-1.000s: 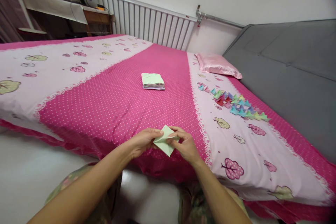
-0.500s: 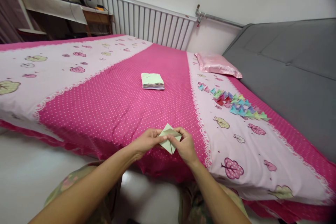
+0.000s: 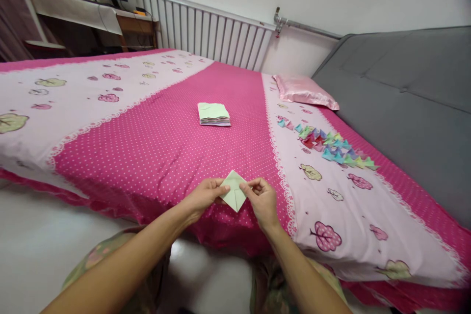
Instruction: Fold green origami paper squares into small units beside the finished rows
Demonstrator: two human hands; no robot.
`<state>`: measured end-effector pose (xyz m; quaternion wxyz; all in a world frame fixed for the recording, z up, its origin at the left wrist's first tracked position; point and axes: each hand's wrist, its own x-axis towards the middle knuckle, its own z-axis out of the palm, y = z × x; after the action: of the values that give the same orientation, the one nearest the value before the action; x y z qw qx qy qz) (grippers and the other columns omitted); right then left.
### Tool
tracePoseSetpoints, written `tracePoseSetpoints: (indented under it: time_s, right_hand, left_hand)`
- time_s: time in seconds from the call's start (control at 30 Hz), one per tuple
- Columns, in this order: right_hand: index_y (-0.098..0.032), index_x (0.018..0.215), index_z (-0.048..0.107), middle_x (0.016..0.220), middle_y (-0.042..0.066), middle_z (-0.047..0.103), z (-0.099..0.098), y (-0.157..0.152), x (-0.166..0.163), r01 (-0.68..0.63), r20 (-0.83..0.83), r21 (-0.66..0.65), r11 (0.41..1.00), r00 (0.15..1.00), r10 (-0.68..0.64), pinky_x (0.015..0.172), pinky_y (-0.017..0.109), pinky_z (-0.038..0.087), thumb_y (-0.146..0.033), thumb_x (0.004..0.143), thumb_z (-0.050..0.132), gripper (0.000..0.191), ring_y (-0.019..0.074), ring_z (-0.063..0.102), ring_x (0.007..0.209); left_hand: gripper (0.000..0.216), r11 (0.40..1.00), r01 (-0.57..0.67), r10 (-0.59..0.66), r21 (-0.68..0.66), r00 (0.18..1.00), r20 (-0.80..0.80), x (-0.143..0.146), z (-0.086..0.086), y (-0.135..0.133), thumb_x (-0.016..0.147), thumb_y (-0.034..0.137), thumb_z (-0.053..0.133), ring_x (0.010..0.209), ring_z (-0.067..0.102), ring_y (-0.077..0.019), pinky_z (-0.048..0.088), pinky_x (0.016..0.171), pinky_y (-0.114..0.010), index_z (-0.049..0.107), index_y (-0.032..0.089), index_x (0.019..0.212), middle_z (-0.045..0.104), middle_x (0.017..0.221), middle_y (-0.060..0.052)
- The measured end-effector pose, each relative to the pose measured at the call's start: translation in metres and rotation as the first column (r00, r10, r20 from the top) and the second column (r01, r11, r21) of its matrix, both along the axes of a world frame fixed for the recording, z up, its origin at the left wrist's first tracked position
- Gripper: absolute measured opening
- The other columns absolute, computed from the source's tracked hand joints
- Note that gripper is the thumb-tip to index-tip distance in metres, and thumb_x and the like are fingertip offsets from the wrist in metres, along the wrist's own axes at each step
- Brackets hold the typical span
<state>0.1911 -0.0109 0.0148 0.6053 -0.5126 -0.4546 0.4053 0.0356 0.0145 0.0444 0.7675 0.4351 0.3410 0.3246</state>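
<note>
Pinching one pale-green folded-paper diamond (image 3: 234, 192) at opposite sides, your left hand (image 3: 206, 193) and right hand (image 3: 263, 202) should apply even grip, edges aligned, creases flat.

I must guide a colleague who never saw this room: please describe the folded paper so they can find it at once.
Find the bed with the pink dotted band, then look above its near edge, where the left hand and right hand come close. Between them is the folded paper, pale green, diamond-shaped. Unlike the paper stack lying farther back, it is held in the hands.
</note>
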Motion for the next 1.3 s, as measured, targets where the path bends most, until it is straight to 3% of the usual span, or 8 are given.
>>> tracePoseSetpoints:
  time_s: [0.27, 0.6, 0.73, 0.87, 1.1, 1.3]
  right_hand:
    - [-0.019, 0.079, 0.046, 0.057, -0.008, 0.047, 0.006, 0.0, 0.001, -0.023, -0.083, 0.027, 0.999, 0.996, 0.026, 0.047, 0.018, 0.037, -0.029, 0.066, 0.068, 0.027, 0.007, 0.046, 0.049]
    - [-0.018, 0.082, 0.05, 0.054, -0.005, 0.056, 0.009, 0.0, 0.005, -0.091, -0.111, -0.01, 0.996, 0.99, 0.09, 0.051, 0.021, 0.04, -0.03, 0.069, 0.066, 0.024, 0.0098, 0.052, 0.049]
    - [-0.018, 0.086, 0.052, 0.058, -0.003, 0.058, 0.011, -0.001, 0.007, -0.127, -0.109, -0.013, 0.992, 0.986, 0.125, 0.053, 0.022, 0.042, -0.031, 0.07, 0.064, 0.024, 0.0109, 0.055, 0.054]
    - [-0.018, 0.097, 0.055, 0.072, 0.001, 0.061, 0.008, -0.002, 0.005, -0.225, -0.049, -0.068, 0.972, 0.974, 0.222, 0.058, 0.024, 0.045, -0.031, 0.066, 0.068, 0.036, 0.0134, 0.057, 0.064]
    - [-0.015, 0.07, 0.063, 0.063, 0.001, 0.058, 0.005, -0.003, 0.002, -0.295, 0.024, -0.126, 0.947, 0.954, 0.3, 0.053, 0.022, 0.041, -0.035, 0.068, 0.065, 0.021, 0.0112, 0.051, 0.055]
    - [-0.015, 0.06, 0.056, 0.053, -0.004, 0.047, 0.005, -0.002, 0.002, -0.229, -0.013, -0.103, 0.968, 0.973, 0.229, 0.045, 0.019, 0.032, -0.039, 0.071, 0.061, 0.026, 0.0076, 0.04, 0.048]
  left_hand:
    - [0.031, 0.999, 0.034, -0.034, 0.016, 0.999, -0.007, -0.001, -0.002, 0.0, 0.069, 0.031, 0.064, 0.067, 0.056, -0.0142, 0.04, 0.068, -0.025, 0.065, 0.009, 0.09, 0.065, 0.075, -0.009]
    - [0.031, 1.0, 0.022, -0.022, 0.012, 0.999, -0.035, -0.003, -0.003, 0.002, 0.068, 0.032, 0.064, 0.067, 0.056, -0.0151, 0.041, 0.068, -0.027, 0.065, 0.008, 0.088, 0.064, 0.073, -0.009]
    - [0.031, 0.999, 0.027, -0.026, 0.035, 0.998, -0.048, -0.002, 0.0, 0.001, 0.067, 0.033, 0.064, 0.066, 0.056, -0.0151, 0.041, 0.068, -0.027, 0.064, 0.008, 0.085, 0.064, 0.071, -0.008]
    - [0.028, 0.989, 0.103, -0.091, 0.107, 0.99, -0.106, 0.0, 0.001, -0.002, 0.067, 0.037, 0.063, 0.063, 0.054, -0.0137, 0.04, 0.064, -0.025, 0.063, 0.01, 0.078, 0.061, 0.067, -0.005]
    - [0.032, 0.919, 0.242, -0.159, 0.311, 0.949, -0.271, 0.0, -0.005, -0.004, 0.073, 0.041, 0.054, 0.049, 0.037, -0.0069, 0.028, 0.048, -0.02, 0.052, 0.013, 0.059, 0.045, 0.053, 0.003]
    - [0.036, 0.915, 0.245, -0.14, 0.319, 0.937, -0.319, -0.001, -0.006, -0.003, 0.074, 0.043, 0.052, 0.045, 0.032, -0.0064, 0.024, 0.045, -0.02, 0.05, 0.013, 0.055, 0.04, 0.049, 0.004]
